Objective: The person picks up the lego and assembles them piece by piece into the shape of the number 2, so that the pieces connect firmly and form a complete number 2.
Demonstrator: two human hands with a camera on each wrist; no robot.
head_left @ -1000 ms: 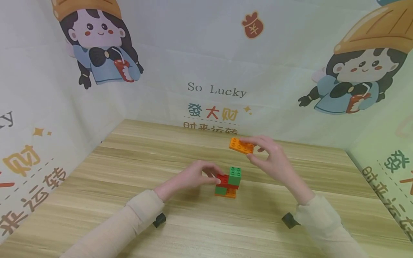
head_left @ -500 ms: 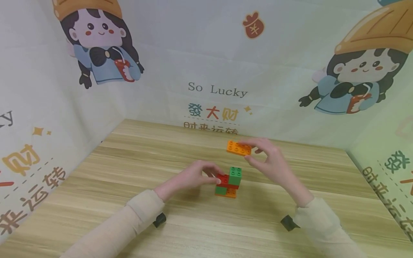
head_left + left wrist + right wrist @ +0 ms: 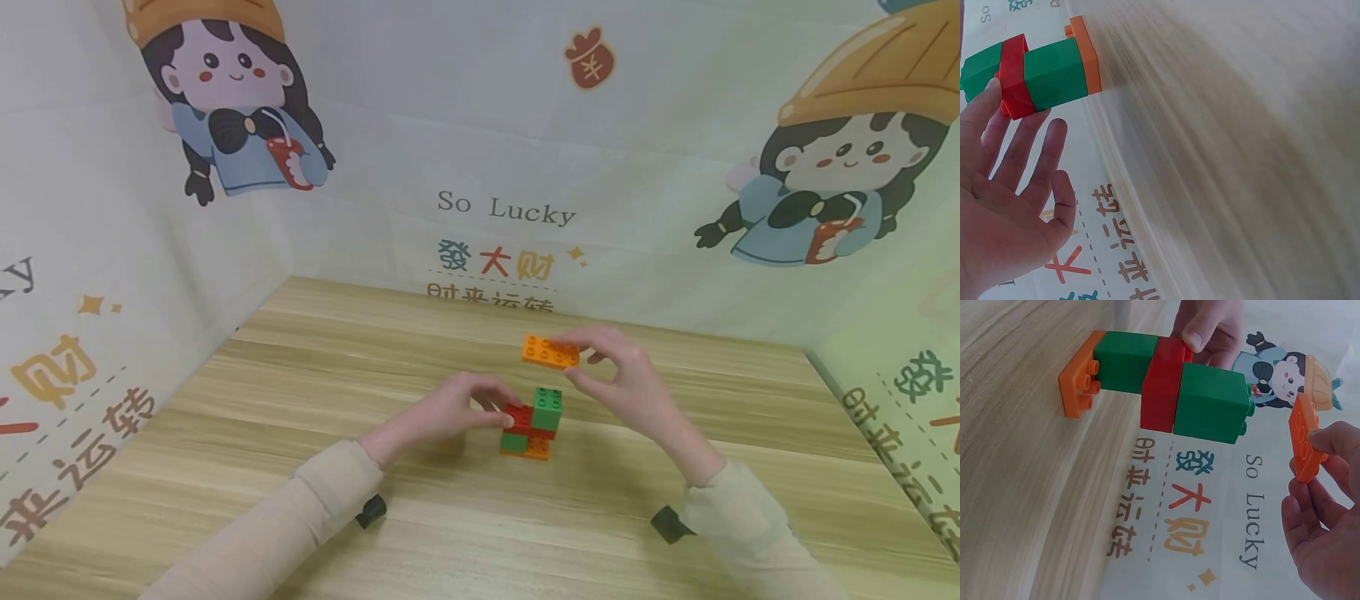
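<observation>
A small stack stands on the table: an orange flat brick (image 3: 537, 451) at the bottom, a lower green brick (image 3: 1125, 361), a red flat brick (image 3: 1163, 384), and an upper green brick (image 3: 547, 412) on the red one's right end. My left hand (image 3: 453, 408) pinches the red brick's left end between thumb and fingers; its other fingers spread loosely in the left wrist view. Just above and behind the upper green brick, my right hand (image 3: 626, 375) pinches a second orange flat brick (image 3: 540, 352) by its right end, studs up and apart from the stack.
The wooden table (image 3: 420, 533) is enclosed by a printed cloth backdrop (image 3: 360, 150) at the back and both sides. Black objects (image 3: 371, 511) show beside each sleeve, perhaps parts of the wrist cameras.
My right hand has lowered the orange flat brick and brought it slightly left, closer to the stack, and its tilt has lessened. The left hand and the stack have stayed put.
</observation>
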